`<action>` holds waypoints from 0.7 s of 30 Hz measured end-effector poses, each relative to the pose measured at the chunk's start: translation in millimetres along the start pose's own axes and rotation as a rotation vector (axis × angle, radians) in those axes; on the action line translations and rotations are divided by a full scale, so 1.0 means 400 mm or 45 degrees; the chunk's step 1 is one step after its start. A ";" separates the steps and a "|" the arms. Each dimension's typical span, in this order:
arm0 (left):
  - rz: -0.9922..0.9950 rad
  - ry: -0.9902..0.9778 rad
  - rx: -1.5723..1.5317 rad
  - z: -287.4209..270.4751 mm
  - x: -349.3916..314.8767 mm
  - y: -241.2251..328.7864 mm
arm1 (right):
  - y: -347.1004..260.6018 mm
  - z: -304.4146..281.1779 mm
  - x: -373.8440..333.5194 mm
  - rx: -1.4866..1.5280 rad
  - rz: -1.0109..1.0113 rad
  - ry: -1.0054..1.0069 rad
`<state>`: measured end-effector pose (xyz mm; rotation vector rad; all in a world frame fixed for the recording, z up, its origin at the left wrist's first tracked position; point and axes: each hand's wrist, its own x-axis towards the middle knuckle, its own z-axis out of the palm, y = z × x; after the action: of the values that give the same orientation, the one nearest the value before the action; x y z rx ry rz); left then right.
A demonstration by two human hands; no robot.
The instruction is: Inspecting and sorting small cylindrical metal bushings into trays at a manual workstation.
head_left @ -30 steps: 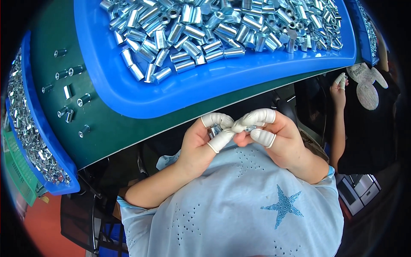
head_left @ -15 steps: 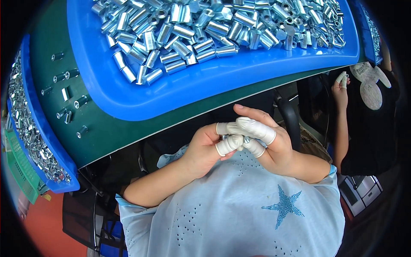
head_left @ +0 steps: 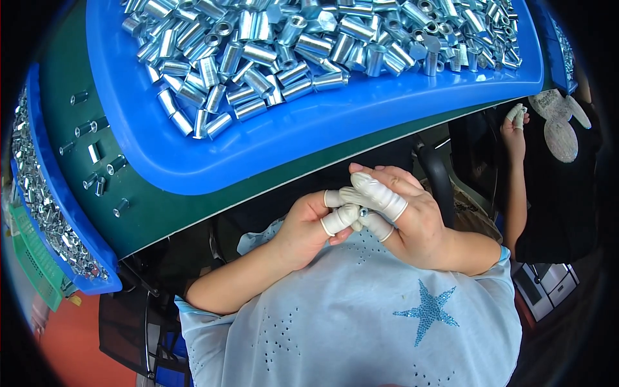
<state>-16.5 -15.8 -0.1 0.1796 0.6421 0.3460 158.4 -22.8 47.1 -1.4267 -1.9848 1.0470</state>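
In front of my chest, both hands meet, with white finger cots on several fingertips. My left hand is closed in a pinch at one side of a small silvery metal piece, apparently a rivet nut. From the other side, my right hand closes thumb and fingers on it. Only a bit of its metal shows; the cots hide the rest. Beyond my hands, a big blue tray holds a heap of shiny rivet nuts.
Loose rivet nuts lie on the green tabletop, left of the big tray. Another blue bin of metal parts stands at far left, beside a green basket. At right, a co-worker's hand is raised near another blue tray.
The view has shifted slightly, so the big tray sits a little lower and further left. My hands stay together; the right fingers have shifted slightly around the metal piece.
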 end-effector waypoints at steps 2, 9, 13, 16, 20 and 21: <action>0.003 -0.009 0.002 0.000 0.000 -0.001 | -0.002 -0.002 0.000 -0.013 -0.013 0.003; 0.020 -0.008 0.039 0.008 -0.006 -0.003 | -0.005 -0.002 -0.007 -0.068 -0.054 0.031; 0.034 -0.012 0.048 0.020 -0.007 0.000 | -0.001 -0.004 -0.017 0.079 0.003 0.038; 0.044 -0.073 0.067 0.021 -0.010 0.000 | -0.002 -0.014 -0.021 0.122 0.006 0.003; 0.057 -0.090 0.095 0.027 -0.017 0.004 | -0.006 -0.019 -0.022 0.167 -0.020 0.000; 0.064 -0.090 0.109 0.032 -0.020 0.006 | -0.008 -0.020 -0.023 0.178 -0.030 0.005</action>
<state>-15.2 -17.4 14.8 0.2890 0.5835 0.3590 165.8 -29.5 55.0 -1.3274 -1.8813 1.1481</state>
